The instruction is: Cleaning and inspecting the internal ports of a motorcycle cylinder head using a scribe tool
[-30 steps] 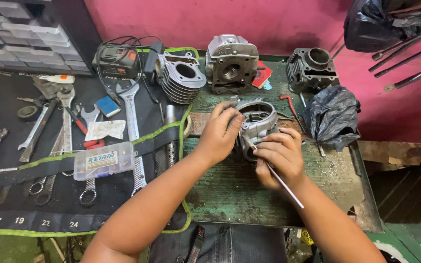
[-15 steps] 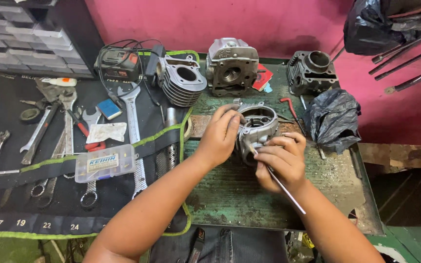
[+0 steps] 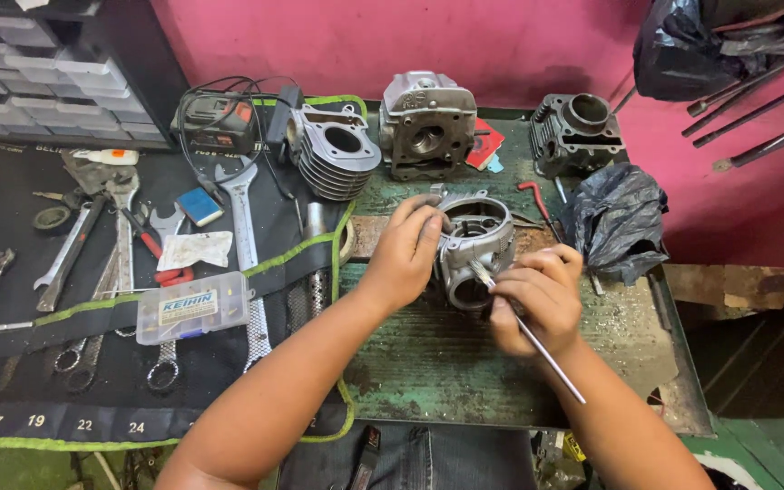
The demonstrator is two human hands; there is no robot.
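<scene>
Up on the worn green table (image 3: 446,381), a finned cylinder (image 3: 333,159) lies just beside a grey cylinder head (image 3: 426,122), with a darker cylinder block (image 3: 578,134) further right. A crumpled black plastic bag (image 3: 614,222) sits below that block. Over on the black tool mat (image 3: 11,363), wrenches (image 3: 124,231) fan out, a clear plastic parts box (image 3: 192,307) resting across them.

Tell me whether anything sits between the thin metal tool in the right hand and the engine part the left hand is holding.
Nothing visible does. The left hand grips the side of the grey engine part on the green bench, and the right hand holds the thin metal tool with its tip right at the part's open front.
</scene>
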